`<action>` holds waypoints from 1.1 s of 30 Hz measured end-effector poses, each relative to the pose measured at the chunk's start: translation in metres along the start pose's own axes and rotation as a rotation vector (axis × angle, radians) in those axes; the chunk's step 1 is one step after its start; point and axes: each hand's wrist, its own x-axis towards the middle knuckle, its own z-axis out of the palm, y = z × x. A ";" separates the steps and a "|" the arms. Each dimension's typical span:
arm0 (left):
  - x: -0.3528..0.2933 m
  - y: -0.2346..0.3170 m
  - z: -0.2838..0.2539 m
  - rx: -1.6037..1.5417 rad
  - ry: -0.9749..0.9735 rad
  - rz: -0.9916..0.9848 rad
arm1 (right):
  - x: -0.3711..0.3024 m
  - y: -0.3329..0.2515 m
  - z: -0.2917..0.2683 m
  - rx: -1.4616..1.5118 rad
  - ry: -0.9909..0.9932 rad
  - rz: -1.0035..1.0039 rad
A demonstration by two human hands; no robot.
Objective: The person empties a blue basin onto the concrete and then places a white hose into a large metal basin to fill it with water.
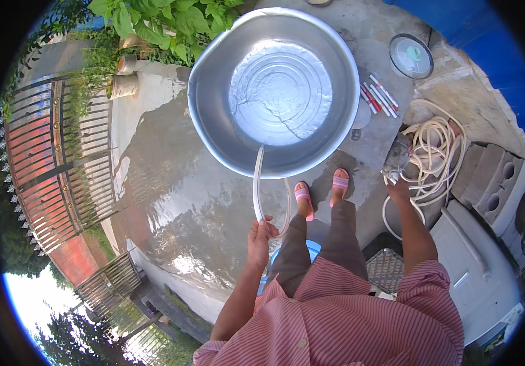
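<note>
The white hose [257,183] runs from the left hand [258,241], whose grip is clenched around it, up over the near rim of the big metal basin [213,91], which holds water and stands on the wet concrete floor [165,183]. The right hand [399,189] grasps the coiled hose [436,143] at the right, near the tap [393,161].

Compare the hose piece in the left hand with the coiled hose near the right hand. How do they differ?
The hose piece runs nearly straight from the left hand into the metal basin. The coiled hose lies in loops on the ground beside the right hand and looks much longer. Both are pale and flexible.
</note>
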 end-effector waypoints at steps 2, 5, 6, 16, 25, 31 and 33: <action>0.000 0.001 0.001 0.016 -0.005 -0.013 | -0.001 0.000 -0.001 -0.003 0.004 0.009; -0.001 0.001 0.004 0.015 -0.029 -0.020 | 0.002 0.005 0.002 -0.018 0.040 -0.014; -0.001 0.001 0.004 0.013 -0.033 -0.020 | 0.002 0.004 0.002 -0.056 0.043 -0.012; -0.001 -0.001 0.009 0.029 -0.035 0.009 | -0.085 -0.106 0.009 0.810 -0.276 -0.504; -0.014 -0.010 0.018 0.053 -0.106 -0.004 | -0.199 -0.193 0.022 1.028 -0.760 -0.269; -0.020 -0.024 0.016 0.140 -0.229 0.038 | -0.208 -0.207 0.028 1.016 -0.839 -0.298; -0.020 -0.027 0.014 0.144 -0.266 0.046 | -0.215 -0.210 0.023 0.994 -0.810 -0.316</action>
